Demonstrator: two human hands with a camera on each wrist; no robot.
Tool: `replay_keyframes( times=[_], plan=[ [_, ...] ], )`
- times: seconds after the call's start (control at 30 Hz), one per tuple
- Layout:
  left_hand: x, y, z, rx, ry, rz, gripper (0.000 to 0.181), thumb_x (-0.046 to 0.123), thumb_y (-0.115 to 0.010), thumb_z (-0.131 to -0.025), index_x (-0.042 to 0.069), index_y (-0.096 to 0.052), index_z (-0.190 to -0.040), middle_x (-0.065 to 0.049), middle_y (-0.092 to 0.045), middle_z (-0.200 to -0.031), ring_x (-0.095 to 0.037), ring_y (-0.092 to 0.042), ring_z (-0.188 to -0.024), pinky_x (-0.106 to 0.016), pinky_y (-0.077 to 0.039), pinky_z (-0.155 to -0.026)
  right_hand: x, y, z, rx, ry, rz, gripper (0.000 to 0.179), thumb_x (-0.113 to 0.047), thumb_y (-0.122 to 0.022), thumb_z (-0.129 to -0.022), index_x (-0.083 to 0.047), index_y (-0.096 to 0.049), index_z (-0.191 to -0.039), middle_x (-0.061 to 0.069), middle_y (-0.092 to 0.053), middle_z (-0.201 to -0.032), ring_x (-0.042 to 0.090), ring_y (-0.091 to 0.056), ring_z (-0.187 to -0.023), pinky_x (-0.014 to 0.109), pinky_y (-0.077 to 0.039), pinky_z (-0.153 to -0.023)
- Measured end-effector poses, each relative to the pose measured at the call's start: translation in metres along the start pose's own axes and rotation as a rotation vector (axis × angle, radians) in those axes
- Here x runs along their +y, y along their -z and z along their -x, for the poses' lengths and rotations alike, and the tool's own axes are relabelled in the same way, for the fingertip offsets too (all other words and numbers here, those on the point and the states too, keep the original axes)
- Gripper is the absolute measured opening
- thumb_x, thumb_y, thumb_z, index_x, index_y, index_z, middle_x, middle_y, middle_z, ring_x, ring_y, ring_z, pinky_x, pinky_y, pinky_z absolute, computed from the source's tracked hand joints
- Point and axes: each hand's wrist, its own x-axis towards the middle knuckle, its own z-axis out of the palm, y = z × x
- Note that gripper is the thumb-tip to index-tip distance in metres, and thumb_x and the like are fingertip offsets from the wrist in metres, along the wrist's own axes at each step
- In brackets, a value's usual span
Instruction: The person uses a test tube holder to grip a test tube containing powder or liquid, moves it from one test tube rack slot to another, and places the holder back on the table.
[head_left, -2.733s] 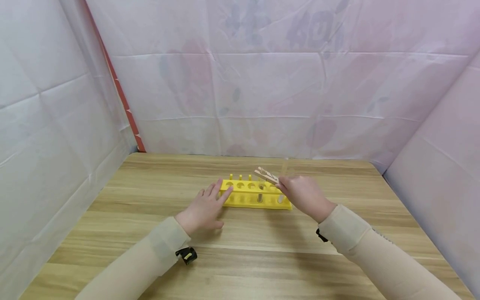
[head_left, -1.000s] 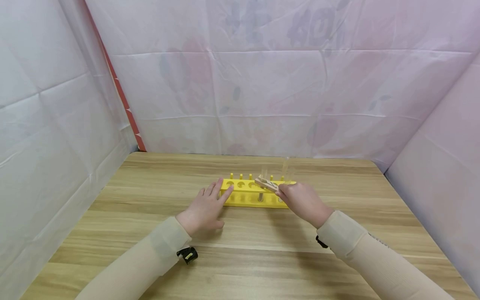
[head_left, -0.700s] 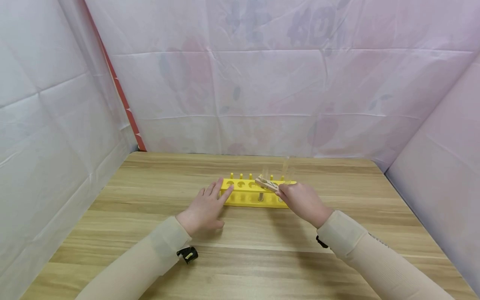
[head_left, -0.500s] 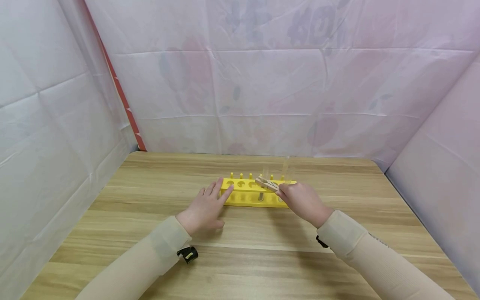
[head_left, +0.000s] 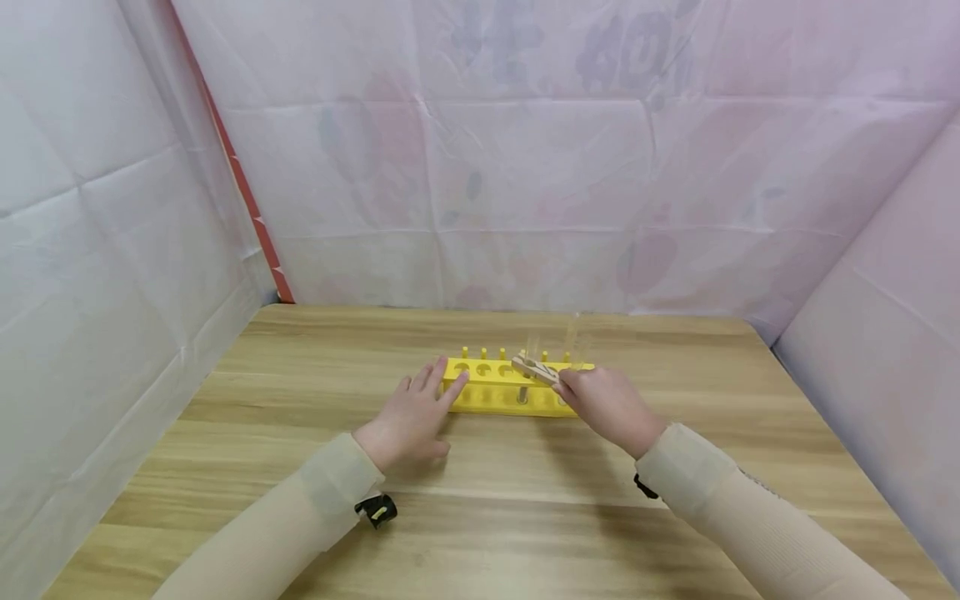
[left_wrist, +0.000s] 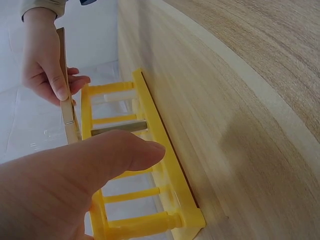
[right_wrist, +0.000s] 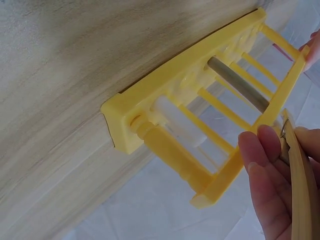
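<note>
In the head view, a yellow test tube rack (head_left: 487, 402) stands on the wooden table. The left hand (head_left: 407, 419) rests spread fingers on the rack's left end, its thumb apart. In the right hand (head_left: 609, 406) is a wooden test tube clamp (head_left: 536, 368), gripped between thumb and fingers. The clamp's tip lies at the top of the rack, by a glass test tube with dark grey contents (right_wrist: 239, 85). Whether its jaws enclose that tube, I cannot tell. Another tube, with white contents (right_wrist: 177, 120), stands nearer the rack's right end.
Yellow pegs (head_left: 483, 353) stand up along the rack's back. Wood-grain tabletop (head_left: 495, 517) extends around it. Pale patterned sheeting (head_left: 525, 192) rises behind the table and at both sides. Each wrist wears a dark strap, the left one with a small black device (head_left: 377, 509).
Over the earlier frames, the clamp and right hand have come down from above the rack to the dark tube. In the last second they barely move. The left hand stays on the rack.
</note>
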Motion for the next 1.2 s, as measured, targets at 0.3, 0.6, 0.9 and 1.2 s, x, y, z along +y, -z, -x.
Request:
replay_keyframes(
  times=[0.3,0.6,0.9,1.2],
  plan=[
    [-0.0001,-0.0027,-0.0019,-0.002,0.012,-0.007,0.099,0.042,-0.069,-0.079,0.015,-0.007,-0.151,-0.023,-0.001,-0.153,-0.038,-0.018,-0.137,-0.055,-0.027,-0.104,-0.0006,0.0036,-0.0021,-0.020,-0.013,-0.018,0.031,-0.015,-0.061,-0.090,-0.015,-0.044,-0.064,-0.007,-0.035,-0.052,0.006,-0.028,-0.045,0.021,-0.027,-0.044],
    [0.0010,-0.0015,-0.0026,0.006,0.004,-0.012,0.099,0.043,-0.069,-0.079,0.015,-0.008,-0.151,-0.023,-0.003,-0.153,-0.038,-0.019,-0.137,-0.055,-0.029,-0.103,0.0001,0.0044,-0.0002,-0.009,-0.003,0.003,0.032,-0.014,-0.061,-0.090,-0.015,-0.043,-0.064,-0.007,-0.035,-0.052,0.006,-0.028,-0.045,0.021,-0.026,-0.043],
    [0.0006,-0.0025,-0.0036,-0.004,0.010,-0.006,0.100,0.042,-0.068,-0.079,0.015,-0.005,-0.151,-0.023,-0.001,-0.153,-0.037,-0.018,-0.137,-0.054,-0.028,-0.104,0.0014,0.0052,-0.0016,0.016,-0.006,-0.009,0.028,-0.013,-0.061,-0.090,-0.014,-0.047,-0.066,-0.007,-0.037,-0.052,0.006,-0.029,-0.044,0.021,-0.027,-0.043],
    [-0.0004,-0.0027,-0.0041,-0.012,0.017,-0.018,0.101,0.044,-0.068,-0.079,0.015,-0.004,-0.151,-0.023,0.000,-0.153,-0.038,-0.018,-0.137,-0.054,-0.027,-0.104,0.0010,0.0093,-0.0021,0.010,-0.001,-0.011,0.027,-0.013,-0.061,-0.090,-0.014,-0.048,-0.066,-0.007,-0.037,-0.052,0.006,-0.029,-0.044,0.021,-0.027,-0.043]
  ],
)
